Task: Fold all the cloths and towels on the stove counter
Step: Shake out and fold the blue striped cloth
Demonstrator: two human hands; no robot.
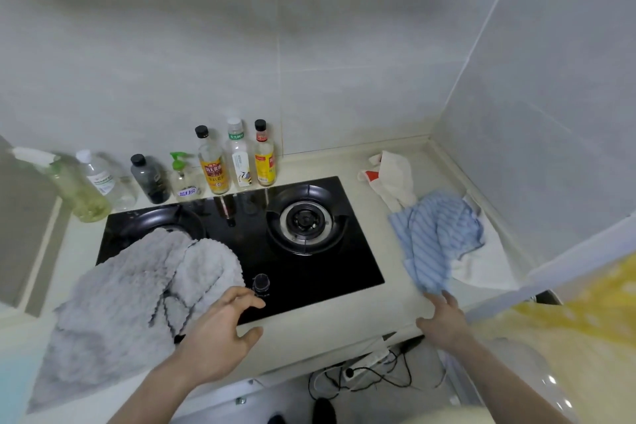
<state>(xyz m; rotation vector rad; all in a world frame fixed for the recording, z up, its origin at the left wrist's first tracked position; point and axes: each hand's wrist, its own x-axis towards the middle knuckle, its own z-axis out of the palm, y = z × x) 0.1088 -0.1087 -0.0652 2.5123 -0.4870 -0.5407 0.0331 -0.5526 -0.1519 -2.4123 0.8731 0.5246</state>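
A large grey fluffy towel (130, 293) lies crumpled over the left burner of the black stove (309, 272) and hangs past the counter's front edge. My left hand (220, 327) hovers open just right of it, near the stove knob. A blue striped cloth (437, 234) lies bunched on the counter to the right of the stove, on top of a white cloth (481, 265). My right hand (444, 320) is open at the blue cloth's near corner, fingertips at its edge. A white cloth with a red patch (392, 175) lies farther back.
Several bottles (213, 162) stand in a row along the back wall behind the stove. The right burner (306, 220) is bare. A tiled wall closes the right side. A power strip and cables (361, 372) lie on the floor below the counter edge.
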